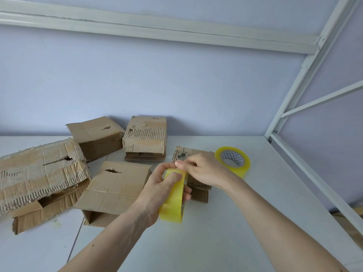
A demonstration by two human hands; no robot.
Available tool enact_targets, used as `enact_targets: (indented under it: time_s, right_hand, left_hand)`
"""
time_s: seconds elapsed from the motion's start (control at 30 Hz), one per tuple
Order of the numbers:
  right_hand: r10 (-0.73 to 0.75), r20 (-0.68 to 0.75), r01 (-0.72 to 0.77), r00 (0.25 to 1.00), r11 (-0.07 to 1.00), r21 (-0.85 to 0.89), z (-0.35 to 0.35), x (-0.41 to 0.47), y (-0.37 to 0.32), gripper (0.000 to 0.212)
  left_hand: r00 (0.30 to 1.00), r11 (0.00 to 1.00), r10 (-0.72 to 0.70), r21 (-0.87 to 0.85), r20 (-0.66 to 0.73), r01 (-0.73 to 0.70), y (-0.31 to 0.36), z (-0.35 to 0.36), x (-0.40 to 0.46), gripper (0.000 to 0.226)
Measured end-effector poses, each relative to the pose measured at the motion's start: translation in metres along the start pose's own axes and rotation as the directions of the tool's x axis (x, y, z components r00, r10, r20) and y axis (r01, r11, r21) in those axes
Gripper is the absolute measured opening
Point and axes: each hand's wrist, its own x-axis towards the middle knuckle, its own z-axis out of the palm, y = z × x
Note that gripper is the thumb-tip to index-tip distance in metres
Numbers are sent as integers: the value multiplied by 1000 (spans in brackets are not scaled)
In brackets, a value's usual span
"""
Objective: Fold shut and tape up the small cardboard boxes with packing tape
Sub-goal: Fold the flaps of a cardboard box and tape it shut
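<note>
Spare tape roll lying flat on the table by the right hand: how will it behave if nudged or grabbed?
The spare tape roll lies flat on the table, so a nudge should slide it, not roll it. Stood on edge, it would likely roll. It looks rigid, with a glossy, probably slick rim; the open core offers a surer hold.

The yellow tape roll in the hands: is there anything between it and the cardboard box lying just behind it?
Nothing visible besides the hands themselves. The left hand grips the tape roll, and the right hand picks at its top edge, partly covering the small box directly behind.
</note>
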Motion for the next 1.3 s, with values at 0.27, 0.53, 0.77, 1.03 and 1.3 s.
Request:
enact_targets:
  time_s: [0.27,0.53,0.77,1.03,1.3]
  right_hand:
    - [44,-172,-61,984,994,-96,-4,-1,1,55]
    - [207,341,-312,917,904,292,-29,5,8,30]
    - [209,542,-422,814,854,304,-35,1,14,36]
    - [269,486,-455,831,832,318,-45,-14,21,33]
    - [337,369,-425,866,885,190,-69,-44,20,25]
  left_hand:
    - [1000,1000,-18,21,-10,19,-8,2,7,39]
    - [999,979,41,199,16,-44,-7,10,-2,64]
    - [998,980,37,195,43,-45,-14,20,-15,70]
    - [994,976,58,206,98,-77,-25,32,-28,65]
    - [991,948,93,297,94,-117,-30,37,-26,67]
